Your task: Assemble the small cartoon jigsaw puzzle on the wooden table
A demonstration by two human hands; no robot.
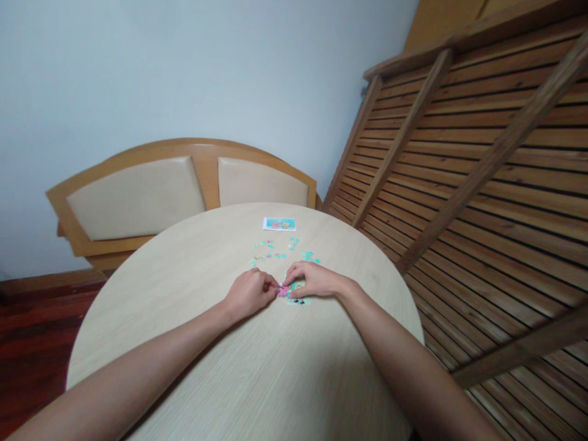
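Puzzle (pixel 283 293), one, lies partly under my right grip (pixel 316 279); my left grip (pixel 250 290) is narrow at its edge; either's hold I cannot tell; one card (pixel 280 224) lies beyond.

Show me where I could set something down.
Bare tabletop lies left of the left hand and between the forearms. It's crowded from the partial puzzle at the right hand through the loose pieces to the picture card.

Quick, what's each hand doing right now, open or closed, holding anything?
Left hand: at the puzzle's pink part; whether it grips a piece cannot be told.
Right hand: open, arched over the colourful puzzle.
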